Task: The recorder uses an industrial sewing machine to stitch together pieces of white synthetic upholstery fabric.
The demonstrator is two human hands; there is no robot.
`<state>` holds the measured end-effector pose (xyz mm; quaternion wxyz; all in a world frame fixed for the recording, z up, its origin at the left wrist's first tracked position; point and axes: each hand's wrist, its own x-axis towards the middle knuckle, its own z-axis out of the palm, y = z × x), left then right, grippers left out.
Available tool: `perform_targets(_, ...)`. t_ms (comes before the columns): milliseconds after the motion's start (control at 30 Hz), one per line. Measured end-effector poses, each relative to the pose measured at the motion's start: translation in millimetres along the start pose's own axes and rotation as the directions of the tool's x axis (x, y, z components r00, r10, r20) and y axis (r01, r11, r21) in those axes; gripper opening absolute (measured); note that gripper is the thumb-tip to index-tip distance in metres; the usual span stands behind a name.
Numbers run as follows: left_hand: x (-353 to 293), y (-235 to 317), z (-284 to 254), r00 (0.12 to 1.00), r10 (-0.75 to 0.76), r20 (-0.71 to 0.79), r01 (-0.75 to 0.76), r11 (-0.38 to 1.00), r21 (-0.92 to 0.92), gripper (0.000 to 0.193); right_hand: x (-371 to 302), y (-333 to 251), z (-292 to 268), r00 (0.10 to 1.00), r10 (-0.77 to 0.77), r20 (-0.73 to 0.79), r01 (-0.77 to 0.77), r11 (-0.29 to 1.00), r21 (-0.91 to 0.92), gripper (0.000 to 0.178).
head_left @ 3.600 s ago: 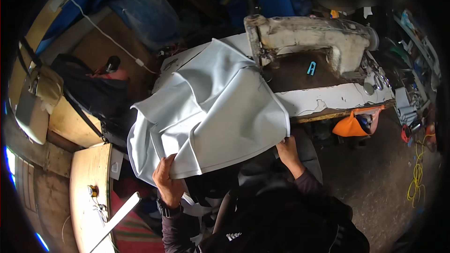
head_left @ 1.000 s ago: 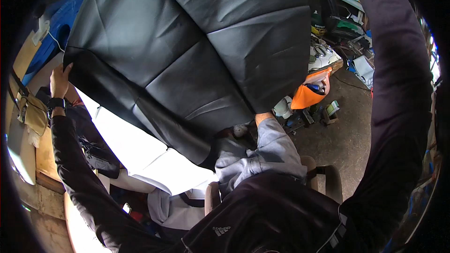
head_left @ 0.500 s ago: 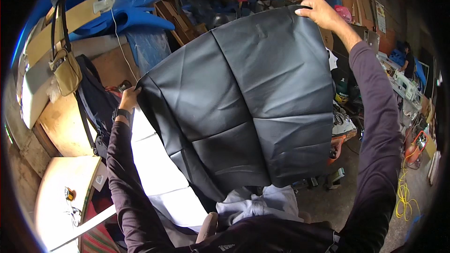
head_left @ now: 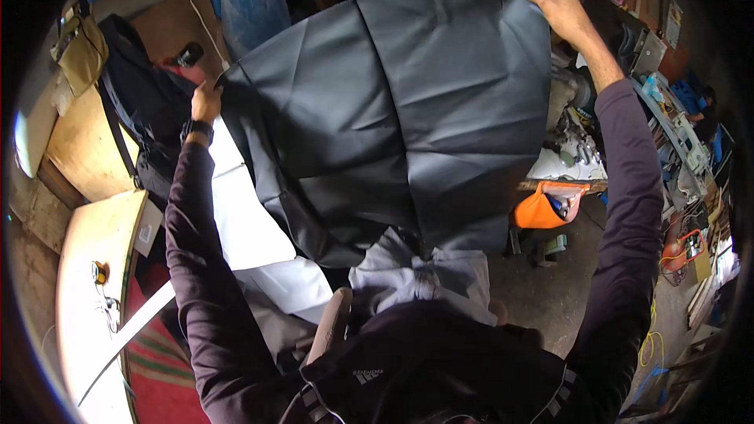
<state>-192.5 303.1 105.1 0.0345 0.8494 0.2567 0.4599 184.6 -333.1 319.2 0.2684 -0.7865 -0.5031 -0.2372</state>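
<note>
A large black leatherette sheet (head_left: 471, 71) with fold creases is stretched out in front of me between my two hands. My left hand (head_left: 206, 104), with a dark watch at the wrist, is closed on the sheet's left corner. At the far right corner my right hand (head_left: 559, 9) pinches the edge, higher than the left. The sheet's lower edge hangs down to the grey cloth (head_left: 416, 275) at my lap. White material (head_left: 243, 212) hangs below my left hand, beside the sheet; whether it is the sheet's other side I cannot tell.
To the left, a dark backpack (head_left: 145, 94) and a tan pouch (head_left: 81, 53) hang by a light wooden board (head_left: 98, 243). An orange bag (head_left: 542, 208) hangs at a cluttered bench on the right. Beyond stand machines (head_left: 675, 137) and a yellow cord (head_left: 650, 338) on the floor.
The view has tilted down, so everything sits higher in it. Both hands still hold the same sheet corners, and the sheet stays stretched. More of the orange bag shows.
</note>
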Motion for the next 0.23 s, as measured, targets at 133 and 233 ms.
perform_targets(133, 23, 59, 4, 0.997, 0.053, 0.055, -0.055, 0.998, 0.04, 0.034, 23, -34, 35, 0.98, -0.025, -0.198, 0.057, 0.985, 0.16, 0.032)
perform_targets(233, 21, 114, 18, 0.987, 0.15, -0.05, -0.157, 0.877, -0.454, 0.048, 42, -62, 46, 0.981, -0.089, -0.171, 0.108, 0.988, 0.109, 0.029)
